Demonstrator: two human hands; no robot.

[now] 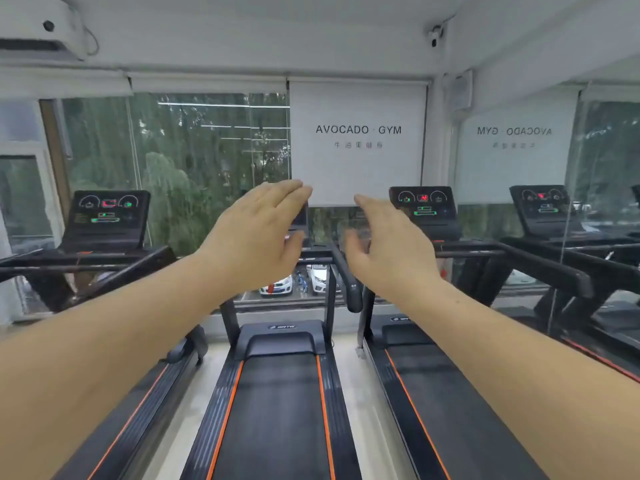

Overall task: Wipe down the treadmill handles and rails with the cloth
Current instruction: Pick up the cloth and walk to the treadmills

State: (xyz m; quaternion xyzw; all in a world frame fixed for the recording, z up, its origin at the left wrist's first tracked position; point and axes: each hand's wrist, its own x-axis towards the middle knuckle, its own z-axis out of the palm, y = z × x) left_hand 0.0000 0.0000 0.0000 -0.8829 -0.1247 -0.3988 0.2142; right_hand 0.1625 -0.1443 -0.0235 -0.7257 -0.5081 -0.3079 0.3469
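Note:
I stand on the middle treadmill, whose black belt point(277, 410) with orange side stripes runs ahead of me. Its right handle point(348, 282) is a black padded bar that slopes down toward me. The console is mostly hidden behind my hands. My left hand point(256, 237) is raised in front of the console with its fingers straight and its palm turned inward, and it holds nothing. My right hand point(391, 244) is raised opposite it, fingers straight and slightly blurred, also holding nothing. I see no cloth in view.
A second treadmill with a lit console point(109, 216) stands to the left, and a third with its own console point(424, 209) to the right. A wall mirror point(554, 202) on the right repeats them. A window and a white roller blind point(356, 143) lie ahead.

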